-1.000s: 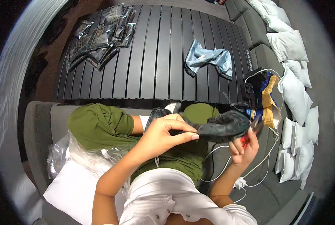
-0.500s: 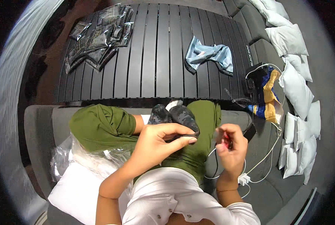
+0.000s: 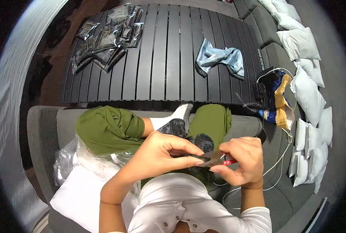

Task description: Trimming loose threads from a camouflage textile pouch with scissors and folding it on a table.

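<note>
My left hand pinches the edge of a dark camouflage-patterned cloth between thumb and fingers, above my lap. The cloth hangs down over my green trouser legs, and part of it is hidden behind my fingers. In my right hand is a small cutting tool, seemingly snips, with a red handle and greyish metal blades. Its blades meet the cloth edge at my left fingertips. Whether they are closed on the cloth or a thread, I cannot tell.
A black slatted table stands ahead, bearing several clear-wrapped dark packets and a shiny blue cloth. Beside me lie clear plastic and a white pillow. White cables and a blue-yellow bag are to the right.
My right hand has brought the red-handled tool leftward to the cloth edge at my left fingertips. The cloth has shifted, showing more of the white sock. The view has moved slightly.
</note>
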`<state>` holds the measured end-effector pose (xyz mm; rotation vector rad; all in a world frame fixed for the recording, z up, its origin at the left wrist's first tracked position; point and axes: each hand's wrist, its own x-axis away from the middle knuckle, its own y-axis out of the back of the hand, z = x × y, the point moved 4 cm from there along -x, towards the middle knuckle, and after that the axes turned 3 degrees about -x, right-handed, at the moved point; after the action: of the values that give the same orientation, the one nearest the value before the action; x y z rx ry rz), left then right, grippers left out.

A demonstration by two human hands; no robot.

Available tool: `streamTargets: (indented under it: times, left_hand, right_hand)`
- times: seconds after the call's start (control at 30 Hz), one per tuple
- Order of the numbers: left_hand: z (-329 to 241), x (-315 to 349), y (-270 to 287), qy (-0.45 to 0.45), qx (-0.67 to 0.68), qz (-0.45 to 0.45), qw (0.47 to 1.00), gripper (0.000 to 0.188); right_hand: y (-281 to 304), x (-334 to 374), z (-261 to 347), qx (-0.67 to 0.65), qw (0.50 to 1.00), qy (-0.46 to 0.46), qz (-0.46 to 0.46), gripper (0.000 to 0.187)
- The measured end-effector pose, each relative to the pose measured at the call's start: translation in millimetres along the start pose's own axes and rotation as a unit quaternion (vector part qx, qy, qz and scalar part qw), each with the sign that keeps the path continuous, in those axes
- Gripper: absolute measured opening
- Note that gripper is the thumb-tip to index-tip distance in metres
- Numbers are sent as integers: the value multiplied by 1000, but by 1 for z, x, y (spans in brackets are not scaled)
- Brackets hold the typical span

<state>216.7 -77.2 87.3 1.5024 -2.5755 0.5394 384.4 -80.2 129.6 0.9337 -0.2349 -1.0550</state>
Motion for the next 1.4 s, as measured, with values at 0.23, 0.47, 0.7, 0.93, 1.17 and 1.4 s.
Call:
streamTargets:
  times: [0.23,0.47,0.7,0.93,1.17,1.4]
  left_hand:
    - [-6,0,2,2,-26,24,999,17]
    - [-2,-1,2,8,-29,31,999,17]
    - [-3,-1,2,1,-47,44,998,17]
    - [2,-4,4,7,-35,122,992,15]
    - [4,-12,5,52,29,225,973,15]
    - [8,-14,6,28,59,196,978,15]
  right_hand:
    - [-1,-3,3,5,1000,11,26,35]
    - [-2,-3,1,3,999,25,22,34]
    - [0,-3,2,10,998,38,40,34]
    - [-1,-4,2,-12,997,58,53,35]
    - [-1,-5,1,-43,992,86,76,36]
    - [0,-6,-10,-154,987,19,39,34]
